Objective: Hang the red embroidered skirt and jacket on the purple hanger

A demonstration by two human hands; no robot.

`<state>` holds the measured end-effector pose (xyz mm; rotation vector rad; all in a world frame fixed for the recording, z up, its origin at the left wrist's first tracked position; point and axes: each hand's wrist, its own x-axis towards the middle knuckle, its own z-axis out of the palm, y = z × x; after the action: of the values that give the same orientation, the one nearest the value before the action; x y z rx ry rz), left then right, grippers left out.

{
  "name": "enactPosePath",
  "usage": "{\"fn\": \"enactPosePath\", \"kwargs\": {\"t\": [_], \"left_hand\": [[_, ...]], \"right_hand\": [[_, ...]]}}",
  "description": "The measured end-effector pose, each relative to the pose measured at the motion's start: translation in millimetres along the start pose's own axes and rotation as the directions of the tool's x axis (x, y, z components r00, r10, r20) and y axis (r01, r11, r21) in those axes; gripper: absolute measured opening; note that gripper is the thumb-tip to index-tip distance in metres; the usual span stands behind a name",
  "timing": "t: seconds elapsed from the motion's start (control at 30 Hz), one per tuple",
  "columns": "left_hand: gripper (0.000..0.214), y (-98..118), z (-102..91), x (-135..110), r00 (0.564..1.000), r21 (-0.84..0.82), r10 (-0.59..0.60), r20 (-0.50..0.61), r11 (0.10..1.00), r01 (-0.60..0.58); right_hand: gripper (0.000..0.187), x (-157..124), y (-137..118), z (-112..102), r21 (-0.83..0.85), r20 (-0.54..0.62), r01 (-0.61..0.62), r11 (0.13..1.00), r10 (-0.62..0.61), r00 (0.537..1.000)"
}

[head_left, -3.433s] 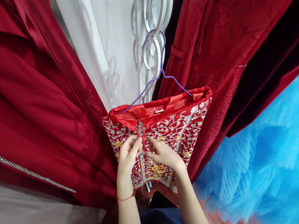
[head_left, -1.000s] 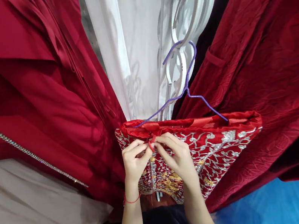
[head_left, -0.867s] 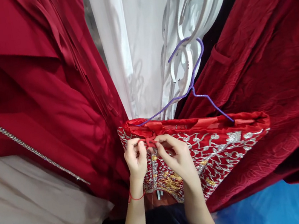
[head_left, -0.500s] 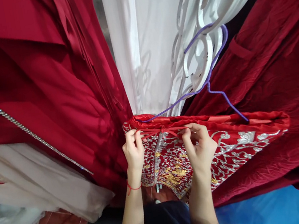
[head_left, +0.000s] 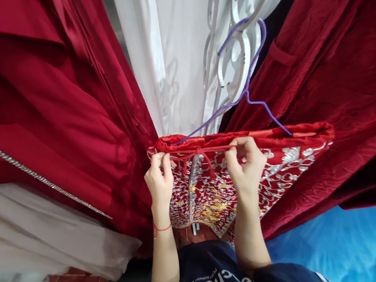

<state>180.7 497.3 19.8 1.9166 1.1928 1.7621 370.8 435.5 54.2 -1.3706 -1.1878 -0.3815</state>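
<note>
A red satin skirt embroidered with silver scrolls and gold motifs (head_left: 252, 183) hangs in the centre of the frame from one thin purple wire hanger (head_left: 249, 97), its waistband running level from centre toward the right. A plain glossy red band tops the skirt; below it the silver stitching covers the cloth closely, with gold patches near the lower middle. One thin red drawstring (head_left: 199, 151) lies along the waistband, knotted at its middle, with two short loose ends hanging below the knot.

Two bare hands rise from the bottom of the frame. The left hand (head_left: 159, 184), with one red thread bracelet (head_left: 161, 227) on its wrist, is curled closed, pinching the drawstring's left end at the skirt's left corner. The right hand (head_left: 246, 169) is likewise curled, its fingertips pinching the drawstring right of the knot. The string runs taut between them.

One dark red satin garment (head_left: 42, 112) with one silver beaded strip (head_left: 30, 172) fills the upper left. One dark red textured velvet garment (head_left: 334, 68) fills the right. One white sheer curtain (head_left: 173, 52) hangs at top centre, and blue pleated fabric (head_left: 353, 248) lies at the lower right.
</note>
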Motion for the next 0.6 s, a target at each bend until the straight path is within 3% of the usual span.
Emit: {"fn": "enactPosePath", "kwargs": {"t": [0.07,0.13,0.2,0.37,0.5,0.53,0.6], "left_hand": [[0.019,-1,-0.3,2,0.998,0.006,0.012,-0.063,1.000,-0.012],[0.017,-4,0.1,6,0.982,0.044,0.056,-0.182,0.998,-0.049],[0.017,-5,3.0,11,0.969,0.059,0.086,-0.230,0.995,-0.075],[0.021,-4,7.8,19,0.974,0.065,0.045,-0.224,0.997,-0.031],[0.024,-7,-14.3,16,0.994,-0.089,-0.107,0.030,0.990,0.110],[0.023,-8,-21.8,16,0.991,-0.116,-0.125,0.040,0.985,0.129],[0.025,-12,-35.0,17,0.992,-0.112,-0.111,-0.057,0.988,0.104]], "right_hand": [[0.006,2,-7,-2,0.026,0.014,-0.025,0.999,0.024,1.000],[0.004,5,-9,-4,-0.021,0.010,0.014,1.000,-0.013,1.000],[0.005,10,-6,-5,-0.069,0.021,0.051,0.996,-0.050,0.999],[0.009,12,3,-4,-0.168,-0.005,0.138,0.976,-0.141,0.990],[0.009,-7,6,-18,-0.113,0.044,0.113,0.987,-0.109,0.993],[0.011,-11,8,-26,-0.072,0.055,0.094,0.993,-0.090,0.994],[0.014,-13,15,-44,-0.077,-0.031,0.087,0.993,-0.089,0.996]]}}
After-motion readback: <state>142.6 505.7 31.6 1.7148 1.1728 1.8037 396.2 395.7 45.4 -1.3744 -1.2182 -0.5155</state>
